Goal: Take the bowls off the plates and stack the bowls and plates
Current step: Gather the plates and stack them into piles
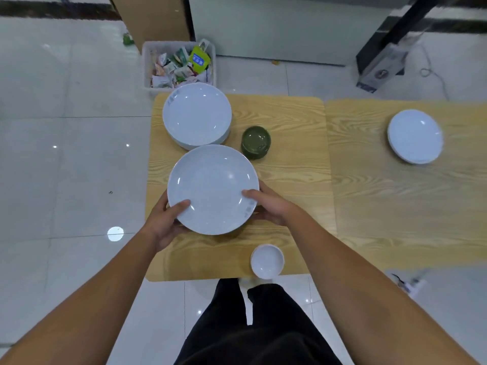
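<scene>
Now a plate is gripped at its rim by the left hand and right hand. Beyond it a plate stack is seen, with green bowls just right.

— Where are the arms?

— Both forearms are bare and reach forward from the near edge of the tabletop, angling in toward each other.

— And the left hand?

— Palm turned inward, thumb lying over the top of what it grips, the other fingers hidden beneath.

— The right hand?

— It mirrors the left: thumb on top, fingers curled under, wrist bent slightly inward. Both are closed in a grip on the same thing, held between them.
</scene>
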